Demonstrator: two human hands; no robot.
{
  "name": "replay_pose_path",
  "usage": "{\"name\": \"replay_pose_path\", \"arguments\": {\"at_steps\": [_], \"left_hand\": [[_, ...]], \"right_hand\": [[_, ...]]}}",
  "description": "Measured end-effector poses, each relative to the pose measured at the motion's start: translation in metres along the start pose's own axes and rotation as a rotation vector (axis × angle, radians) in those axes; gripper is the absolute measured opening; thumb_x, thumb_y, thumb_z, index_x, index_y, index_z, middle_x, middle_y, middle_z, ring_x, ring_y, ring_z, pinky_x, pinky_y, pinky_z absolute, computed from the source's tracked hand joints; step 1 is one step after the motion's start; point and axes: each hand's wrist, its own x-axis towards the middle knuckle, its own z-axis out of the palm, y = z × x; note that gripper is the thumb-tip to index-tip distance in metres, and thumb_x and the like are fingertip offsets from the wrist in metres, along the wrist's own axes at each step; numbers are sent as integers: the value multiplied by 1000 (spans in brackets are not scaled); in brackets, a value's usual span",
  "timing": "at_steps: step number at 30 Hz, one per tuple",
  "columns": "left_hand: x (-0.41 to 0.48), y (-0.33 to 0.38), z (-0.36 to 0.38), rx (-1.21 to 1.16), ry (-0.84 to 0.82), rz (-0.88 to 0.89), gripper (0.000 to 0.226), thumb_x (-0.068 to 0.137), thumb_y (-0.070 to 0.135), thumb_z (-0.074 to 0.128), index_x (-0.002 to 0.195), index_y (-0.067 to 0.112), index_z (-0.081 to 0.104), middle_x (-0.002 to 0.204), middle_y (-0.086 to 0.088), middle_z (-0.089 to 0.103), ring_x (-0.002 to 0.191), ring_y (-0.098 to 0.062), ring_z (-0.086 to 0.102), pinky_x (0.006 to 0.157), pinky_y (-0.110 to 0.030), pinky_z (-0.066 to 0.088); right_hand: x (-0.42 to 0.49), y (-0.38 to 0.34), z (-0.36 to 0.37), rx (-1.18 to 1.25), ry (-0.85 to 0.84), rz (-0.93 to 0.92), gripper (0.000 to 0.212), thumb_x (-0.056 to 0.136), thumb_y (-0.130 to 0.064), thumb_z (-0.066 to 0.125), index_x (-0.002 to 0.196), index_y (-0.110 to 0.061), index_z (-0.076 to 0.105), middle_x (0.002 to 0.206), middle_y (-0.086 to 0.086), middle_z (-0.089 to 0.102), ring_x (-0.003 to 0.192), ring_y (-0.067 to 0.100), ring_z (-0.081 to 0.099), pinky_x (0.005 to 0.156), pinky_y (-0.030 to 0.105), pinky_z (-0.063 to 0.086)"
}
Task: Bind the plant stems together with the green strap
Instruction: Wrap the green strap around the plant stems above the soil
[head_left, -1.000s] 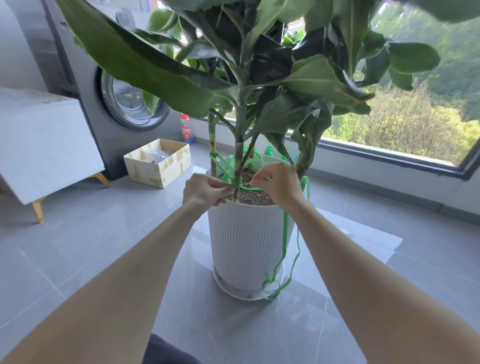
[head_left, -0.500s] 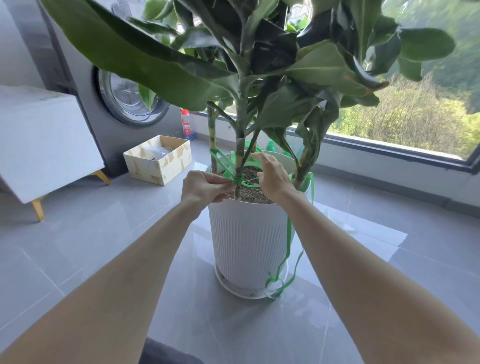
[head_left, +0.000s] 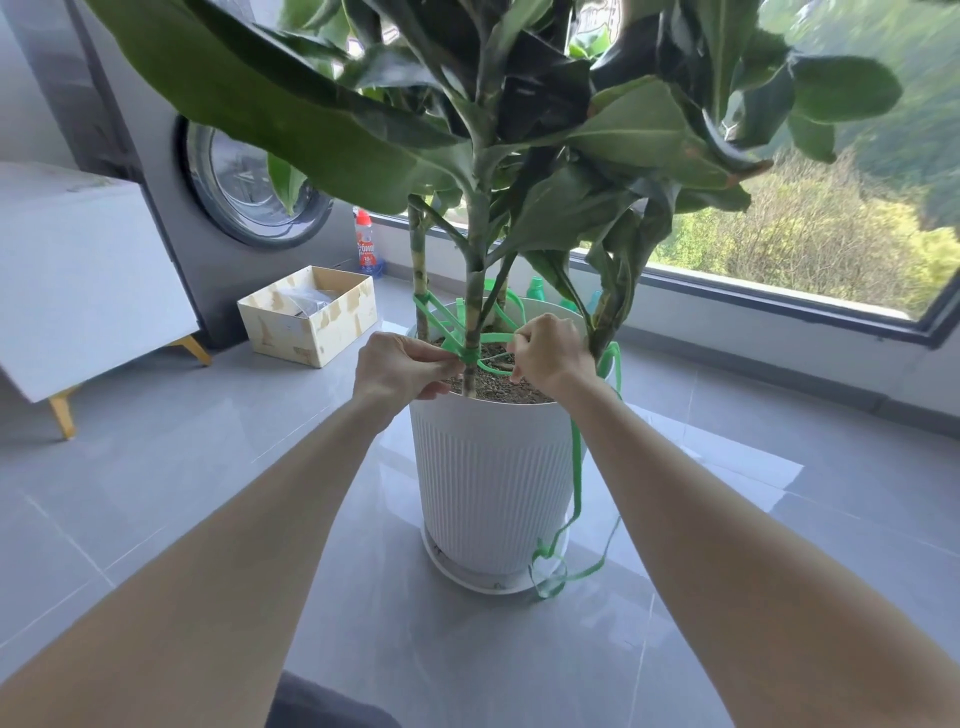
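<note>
- Your left hand (head_left: 402, 366) pinches the green strap (head_left: 468, 357) right against the middle stem (head_left: 475, 291), above the near rim of the white pot (head_left: 493, 478).
- Your right hand (head_left: 550, 353) curls its fingers round a loop of the strap just right of that stem, over the soil.
- The strap wraps the middle stem and runs up to the left stem (head_left: 418, 260).
- Its loose length hangs over the pot's right rim and coils on the floor (head_left: 156, 493) beside the saucer (head_left: 457, 569).
- Open floor lies in front of the pot and to both sides.
- The window (head_left: 779, 244) wall stands close behind.
- Counted: two hands, one strap, one pot, three thick stems including the right stem (head_left: 608, 322), one cardboard box (head_left: 311, 322).
</note>
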Motion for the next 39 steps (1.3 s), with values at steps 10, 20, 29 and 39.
{"name": "replay_pose_path", "arguments": {"at_steps": [10, 20, 29, 39], "left_hand": [[-8, 3, 2, -52, -26, -14, 16, 68, 12, 83, 81, 17, 76, 69, -3, 72, 52, -12, 67, 55, -19, 56], [-9, 4, 2, -76, -38, -50, 8, 71, 20, 81, 74, 21, 73, 57, 7, 69, 52, -5, 65, 55, -18, 54], [-4, 2, 3, -35, -26, 7, 10, 70, 21, 82, 76, 22, 75, 58, 8, 69, 55, -5, 64, 56, -16, 53], [-2, 0, 5, 33, 15, 76, 14, 70, 21, 82, 82, 16, 76, 64, 0, 70, 56, -12, 65, 58, -20, 53]], "right_hand": [[-17, 3, -17, -300, -109, -11, 20, 84, 3, 48, 68, -6, 41, 69, 6, 41, 72, 25, 49, 60, 29, 40], [-5, -9, -5, 82, -343, -18, 61, 85, 0, 44, 138, -32, 46, 136, 9, 50, 122, 24, 46, 98, 35, 45], [-2, -7, 17, 140, -343, 46, 37, 94, -25, 49, 128, -38, 54, 123, 7, 60, 97, 22, 54, 94, 37, 48], [1, 4, 3, 113, -138, 2, 21, 91, -39, 59, 105, -28, 70, 107, 6, 65, 98, 25, 58, 86, 37, 49]]}}
